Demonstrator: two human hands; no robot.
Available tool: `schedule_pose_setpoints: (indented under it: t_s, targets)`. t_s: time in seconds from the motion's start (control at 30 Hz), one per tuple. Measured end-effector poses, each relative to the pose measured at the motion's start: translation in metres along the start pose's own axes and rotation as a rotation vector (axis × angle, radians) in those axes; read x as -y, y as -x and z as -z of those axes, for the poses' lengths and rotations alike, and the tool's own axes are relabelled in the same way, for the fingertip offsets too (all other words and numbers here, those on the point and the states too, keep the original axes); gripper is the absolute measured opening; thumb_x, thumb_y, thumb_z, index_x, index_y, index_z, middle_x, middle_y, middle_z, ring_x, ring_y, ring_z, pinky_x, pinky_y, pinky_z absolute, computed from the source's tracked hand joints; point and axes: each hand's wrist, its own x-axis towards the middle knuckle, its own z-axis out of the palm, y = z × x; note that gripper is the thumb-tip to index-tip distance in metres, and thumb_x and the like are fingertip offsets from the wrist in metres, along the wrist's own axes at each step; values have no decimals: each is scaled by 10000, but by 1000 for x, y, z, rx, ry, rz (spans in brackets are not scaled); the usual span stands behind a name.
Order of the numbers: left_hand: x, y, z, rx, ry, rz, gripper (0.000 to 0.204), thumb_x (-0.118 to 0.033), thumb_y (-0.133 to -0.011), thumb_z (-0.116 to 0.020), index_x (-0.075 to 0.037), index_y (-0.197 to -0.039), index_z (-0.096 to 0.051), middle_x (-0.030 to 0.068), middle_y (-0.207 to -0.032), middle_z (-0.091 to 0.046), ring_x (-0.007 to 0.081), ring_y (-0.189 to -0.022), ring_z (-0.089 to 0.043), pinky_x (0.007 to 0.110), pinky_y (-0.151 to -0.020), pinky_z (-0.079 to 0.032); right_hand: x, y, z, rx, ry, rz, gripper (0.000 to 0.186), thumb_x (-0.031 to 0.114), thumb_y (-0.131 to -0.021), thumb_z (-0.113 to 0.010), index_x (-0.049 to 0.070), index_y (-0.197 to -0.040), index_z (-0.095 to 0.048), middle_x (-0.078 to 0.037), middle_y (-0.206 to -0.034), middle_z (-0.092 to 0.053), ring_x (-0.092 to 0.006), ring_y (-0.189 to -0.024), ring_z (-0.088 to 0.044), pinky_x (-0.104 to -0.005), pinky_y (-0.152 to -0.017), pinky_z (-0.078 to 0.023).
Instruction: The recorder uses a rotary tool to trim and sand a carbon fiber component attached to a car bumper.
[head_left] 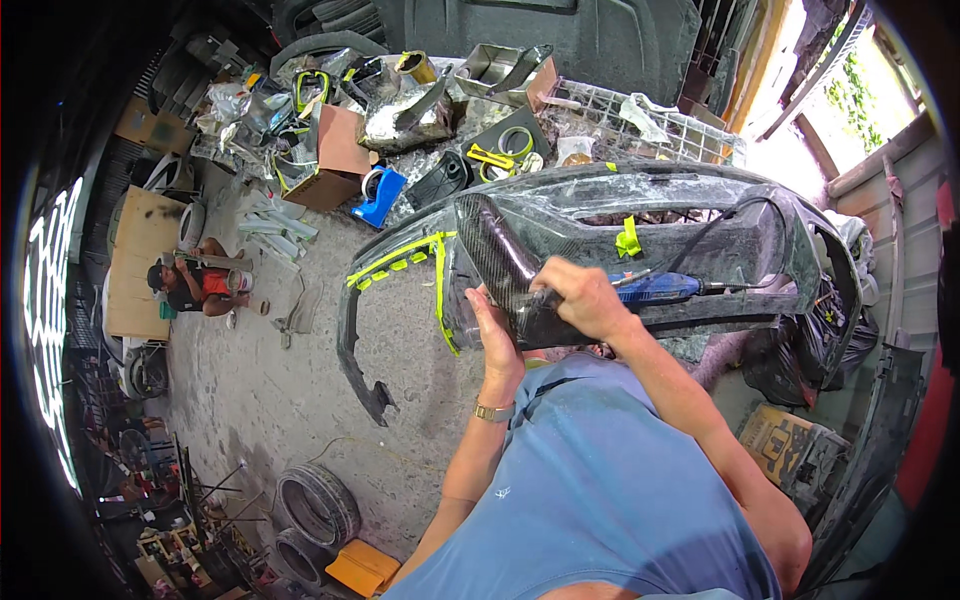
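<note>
- Off to the far left, a person [185, 285] sits low on the bare concrete floor [300, 400]; the stretch between them and the work gives the widest open room for moving.
- Next comes the dark bumper [580, 243], its left arm curving down over that floor, with yellow-green tape [441, 290] along its edges.
- Beside the tape, the left hand [498, 340] cradles the lower left side of the glossy woven piece [497, 245], closed around it with some fingers hidden behind.
- That piece stands tilted in front of the bumper, its top leaning left; the step in hand looks like close handwork on its surface or edge.
- At its right side the right hand [588, 298] is curled against it — pinching the edge or pressing something small, I cannot tell.
- The next move seems to call for a steady left hold while the right works along the edge.
- Just right of that hand lies a blue tool [655, 288] with its dark hose [783, 230] — little room that way.
- Beyond, black bags [780, 365] crowd the bumper's right end.
</note>
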Motion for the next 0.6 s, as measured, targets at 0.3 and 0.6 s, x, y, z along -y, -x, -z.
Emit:
schedule_pose_setpoints:
  t_s: [0.3,0.6]
  targets:
    - [-7,-5,10,13,107,150,346,-365,-1033,-427,-102,-1246,-499,41,-1270,-576,163,-1163,-546,358,-1019,-422,-46,34,87,-301,149,-446,299,60,-827,-735,55,-1115,-651,-83,-756,-599,-135,-678,-513,-275,-662,-465]
    - [-13,-2,13,17,337,274,134,-74,-942,-607,-124,-1034,-525,-5,-976,-640,133,-937,-651,314,-835,-564,-27,54,74,-141,103,-412,530,5,-821,-701,128,-1319,-565,-50,-780,-645,-124,-653,-559,-286,-633,-464]
